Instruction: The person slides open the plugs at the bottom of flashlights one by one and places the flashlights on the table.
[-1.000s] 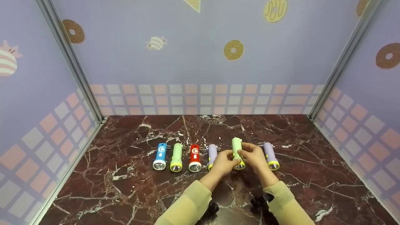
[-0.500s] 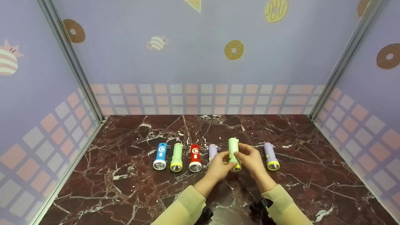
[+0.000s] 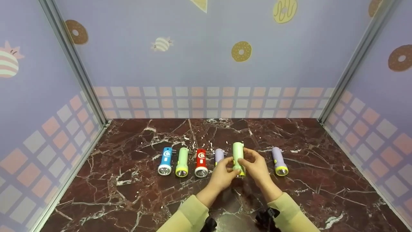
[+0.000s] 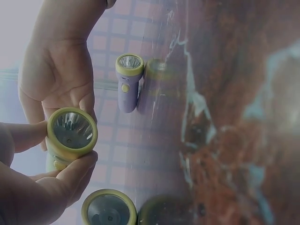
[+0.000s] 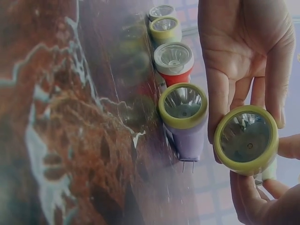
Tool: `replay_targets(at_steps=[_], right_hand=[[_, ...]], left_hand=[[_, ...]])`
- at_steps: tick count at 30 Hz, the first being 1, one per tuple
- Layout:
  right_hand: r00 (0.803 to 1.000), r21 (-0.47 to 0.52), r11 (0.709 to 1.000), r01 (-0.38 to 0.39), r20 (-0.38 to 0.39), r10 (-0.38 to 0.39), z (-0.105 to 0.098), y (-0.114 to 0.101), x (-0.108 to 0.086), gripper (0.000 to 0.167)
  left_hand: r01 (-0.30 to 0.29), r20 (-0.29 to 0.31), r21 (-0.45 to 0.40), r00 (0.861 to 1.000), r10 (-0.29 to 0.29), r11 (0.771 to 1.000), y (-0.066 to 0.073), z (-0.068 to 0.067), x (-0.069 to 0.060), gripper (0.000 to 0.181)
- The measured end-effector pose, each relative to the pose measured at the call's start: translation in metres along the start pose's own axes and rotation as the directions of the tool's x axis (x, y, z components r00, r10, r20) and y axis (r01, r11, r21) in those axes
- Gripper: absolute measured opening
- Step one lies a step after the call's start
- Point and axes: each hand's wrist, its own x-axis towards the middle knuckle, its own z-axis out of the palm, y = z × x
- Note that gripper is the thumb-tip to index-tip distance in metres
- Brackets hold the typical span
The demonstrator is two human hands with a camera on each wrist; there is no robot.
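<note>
Both hands hold a light green flashlight point(image 3: 238, 151) with a yellow head ring, tail away from me and lens toward me. My left hand point(image 3: 222, 174) grips it near the head, while my right hand point(image 3: 256, 164) pinches its body from the right. In the left wrist view its lens point(image 4: 72, 131) and yellow switch show between the fingers, and it looks raised off the table. Beside my left hand lies a purple flashlight point(image 5: 187, 138), its two metal prongs sticking out; that hand partly covers it in the head view. Another purple flashlight point(image 3: 278, 161) lies right of my right hand.
Further left in the row lie a red flashlight point(image 3: 201, 159), a second green one point(image 3: 182, 161) and a blue one point(image 3: 166, 159). They rest on a dark red marbled table point(image 3: 141, 199). Patterned panels point(image 3: 206, 64) wall in the back and both sides.
Both hands have moved slightly left with the green flashlight, away from the rightmost purple one and closer to the other purple one. The other flashlights stay put.
</note>
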Motion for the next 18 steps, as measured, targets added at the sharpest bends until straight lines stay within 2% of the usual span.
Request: replay_targets(at_steps=[13,18], right_hand=[[0.999,0.056,0.998,0.021,0.032,-0.023,0.0021,0.0044,-0.0041,0.056],[0.998,0.077,0.996,0.042,0.034,-0.044,0.0036,0.0058,-0.0056,0.056]], left_hand=[[-0.023,0.000,-0.025,1.000,0.023,0.999,-0.0013,-0.0004,-0.0055,0.051],[-0.015,-0.004,-0.019,1.000,0.015,1.000,-0.0011,-0.0006,-0.0068,0.051]])
